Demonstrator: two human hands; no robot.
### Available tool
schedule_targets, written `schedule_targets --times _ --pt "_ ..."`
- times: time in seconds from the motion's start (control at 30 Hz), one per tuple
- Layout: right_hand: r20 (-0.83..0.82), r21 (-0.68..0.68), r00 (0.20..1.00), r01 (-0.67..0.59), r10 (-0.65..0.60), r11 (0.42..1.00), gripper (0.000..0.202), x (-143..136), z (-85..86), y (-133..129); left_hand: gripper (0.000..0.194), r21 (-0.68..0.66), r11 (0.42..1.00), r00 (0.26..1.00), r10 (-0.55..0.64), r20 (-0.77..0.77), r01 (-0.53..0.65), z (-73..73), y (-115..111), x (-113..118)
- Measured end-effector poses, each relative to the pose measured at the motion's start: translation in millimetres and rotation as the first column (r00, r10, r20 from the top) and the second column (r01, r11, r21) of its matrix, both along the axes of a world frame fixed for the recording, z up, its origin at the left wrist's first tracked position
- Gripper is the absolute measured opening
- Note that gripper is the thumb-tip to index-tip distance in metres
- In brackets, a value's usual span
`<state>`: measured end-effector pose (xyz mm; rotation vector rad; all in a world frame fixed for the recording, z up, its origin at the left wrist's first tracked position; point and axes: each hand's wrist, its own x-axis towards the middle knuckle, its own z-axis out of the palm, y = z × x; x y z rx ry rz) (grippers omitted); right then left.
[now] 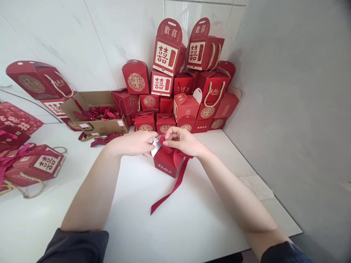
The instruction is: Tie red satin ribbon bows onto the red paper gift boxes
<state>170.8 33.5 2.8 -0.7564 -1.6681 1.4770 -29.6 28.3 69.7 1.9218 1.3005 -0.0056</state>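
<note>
A small red gift box [166, 166] with gold lettering stands on the white table, its top flaps partly raised. My left hand [142, 143] is closed on the flap at the box's left side, whose white inner face [156, 146] shows. My right hand [184, 141] pinches a red flap [166, 145] at the top between thumb and finger. From the box's right side a dark red ribbon [177, 185] runs down, its loose end lying on the table toward me. Part of the ribbon under my right hand is hidden.
Several red gift boxes [189, 106] are stacked against the tiled wall. Left of them stands an open cardboard box [102, 127] with red ribbon bows. More gift boxes [41, 164] with bows and rope handles lie at far left. A grey wall [274, 91] borders the right side.
</note>
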Motion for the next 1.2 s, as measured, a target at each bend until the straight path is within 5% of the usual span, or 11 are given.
schedule_targets --times 0.27,0.77,1.2 --pt "0.177 -0.057 0.98 -0.082 0.091 0.995 0.009 -1 -3.1 2 0.016 -0.045 0.997 0.997 -0.062 0.041 0.064 1.2 -4 4" --pt "-0.042 -0.094 0.987 -0.158 0.155 0.983 0.012 0 -7.5 7 0.012 0.027 0.996 0.996 -0.089 0.017 0.088 3.2 -6 6" --pt "0.146 0.028 0.989 -0.017 0.013 0.999 0.012 0 -9.2 5 0.028 0.012 0.998 0.998 -0.066 0.002 0.066 1.4 -2 0"
